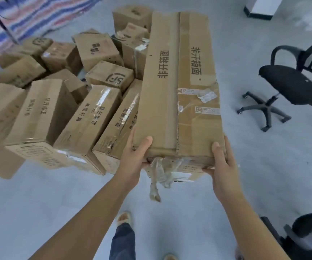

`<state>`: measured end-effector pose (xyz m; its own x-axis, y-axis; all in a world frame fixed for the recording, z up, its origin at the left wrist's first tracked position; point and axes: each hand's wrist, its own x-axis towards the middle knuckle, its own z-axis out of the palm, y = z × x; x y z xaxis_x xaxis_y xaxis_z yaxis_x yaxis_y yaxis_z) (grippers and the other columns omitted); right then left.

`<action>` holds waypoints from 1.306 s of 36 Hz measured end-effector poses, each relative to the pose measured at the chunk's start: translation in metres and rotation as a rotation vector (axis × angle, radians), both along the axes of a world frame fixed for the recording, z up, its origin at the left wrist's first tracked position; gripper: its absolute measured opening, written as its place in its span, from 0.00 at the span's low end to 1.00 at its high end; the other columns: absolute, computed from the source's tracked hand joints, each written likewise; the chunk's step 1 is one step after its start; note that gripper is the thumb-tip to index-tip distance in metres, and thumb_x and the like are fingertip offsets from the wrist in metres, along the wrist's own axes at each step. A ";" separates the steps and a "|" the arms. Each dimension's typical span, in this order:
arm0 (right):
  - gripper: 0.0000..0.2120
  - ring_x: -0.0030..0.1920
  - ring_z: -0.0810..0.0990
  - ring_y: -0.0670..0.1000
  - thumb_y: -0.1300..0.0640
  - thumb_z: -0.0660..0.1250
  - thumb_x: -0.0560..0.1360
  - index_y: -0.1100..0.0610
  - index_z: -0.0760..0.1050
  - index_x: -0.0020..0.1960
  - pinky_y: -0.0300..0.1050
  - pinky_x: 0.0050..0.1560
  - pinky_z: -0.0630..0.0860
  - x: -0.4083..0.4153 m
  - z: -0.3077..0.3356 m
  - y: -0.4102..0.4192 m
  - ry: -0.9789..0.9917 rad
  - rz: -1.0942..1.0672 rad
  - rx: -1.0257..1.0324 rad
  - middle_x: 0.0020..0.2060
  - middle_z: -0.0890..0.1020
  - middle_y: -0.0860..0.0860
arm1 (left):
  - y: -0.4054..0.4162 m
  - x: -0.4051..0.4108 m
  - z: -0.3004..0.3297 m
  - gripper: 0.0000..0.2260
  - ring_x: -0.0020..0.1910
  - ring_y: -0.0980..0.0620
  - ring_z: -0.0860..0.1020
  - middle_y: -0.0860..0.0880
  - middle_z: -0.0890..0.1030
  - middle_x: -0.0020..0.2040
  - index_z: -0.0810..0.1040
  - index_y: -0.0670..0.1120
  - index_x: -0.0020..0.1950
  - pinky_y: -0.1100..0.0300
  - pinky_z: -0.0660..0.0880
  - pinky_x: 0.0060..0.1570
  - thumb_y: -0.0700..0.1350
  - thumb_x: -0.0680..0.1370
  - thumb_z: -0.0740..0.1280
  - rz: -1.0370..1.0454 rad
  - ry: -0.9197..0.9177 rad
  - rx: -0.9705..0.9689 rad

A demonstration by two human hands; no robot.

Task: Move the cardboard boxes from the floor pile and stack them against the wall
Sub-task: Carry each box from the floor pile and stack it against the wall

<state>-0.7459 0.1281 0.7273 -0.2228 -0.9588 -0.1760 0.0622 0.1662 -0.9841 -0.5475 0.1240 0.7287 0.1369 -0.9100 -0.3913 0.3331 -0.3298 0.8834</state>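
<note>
The person holds one long cardboard box up in the air with both hands. The left hand grips the near left corner, with the thumb on top and the fingers curled under. The right hand grips the near right corner the same way. One hand on each side keeps the long box from tipping, because most of it sticks out far in front of the person.

The box is off the floor, just to the right of the floor pile. The pile lies on the left, with many boxes leaning on each other every which way, so they look dumped there, not stacked.

A loose strip of clear tape hangs down from the near end of the held box. It could get in the way of the grip.

A black office chair stands on the right, well apart from the box. The wall for the stack cannot be picked out, so the carrying seems only just begun.
</note>
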 end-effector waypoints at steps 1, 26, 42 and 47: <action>0.17 0.46 0.79 0.34 0.51 0.57 0.81 0.38 0.67 0.68 0.45 0.48 0.76 -0.006 0.007 0.005 0.003 0.028 -0.023 0.47 0.80 0.30 | 0.011 -0.005 0.006 0.25 0.44 0.59 0.82 0.62 0.84 0.48 0.64 0.57 0.74 0.52 0.78 0.49 0.46 0.78 0.66 0.026 -0.003 -0.024; 0.19 0.60 0.77 0.47 0.46 0.60 0.79 0.34 0.65 0.69 0.58 0.61 0.75 0.110 0.079 0.218 -0.036 0.830 -0.139 0.60 0.77 0.40 | 0.373 0.041 0.079 0.16 0.48 0.58 0.82 0.57 0.84 0.50 0.72 0.55 0.67 0.53 0.80 0.46 0.49 0.79 0.65 0.829 -0.150 -0.172; 0.18 0.60 0.73 0.37 0.47 0.59 0.80 0.34 0.64 0.68 0.58 0.65 0.71 0.228 0.053 0.557 0.013 1.491 -0.051 0.56 0.73 0.28 | 0.759 0.038 0.056 0.13 0.43 0.59 0.82 0.58 0.84 0.46 0.73 0.55 0.64 0.58 0.80 0.37 0.48 0.79 0.64 1.499 -0.164 -0.043; 0.20 0.61 0.75 0.43 0.44 0.60 0.79 0.36 0.64 0.70 0.60 0.65 0.71 0.251 0.047 0.643 0.058 1.705 -0.036 0.61 0.76 0.37 | 0.846 0.021 0.050 0.11 0.42 0.58 0.81 0.58 0.83 0.47 0.74 0.60 0.61 0.52 0.75 0.44 0.48 0.79 0.64 1.694 -0.187 -0.010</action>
<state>-0.4945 0.7716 0.7744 0.9783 -0.1027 -0.1800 -0.1828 -0.0191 -0.9830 -0.5260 0.9699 0.7783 0.9228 0.2895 -0.2543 0.1784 0.2639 0.9479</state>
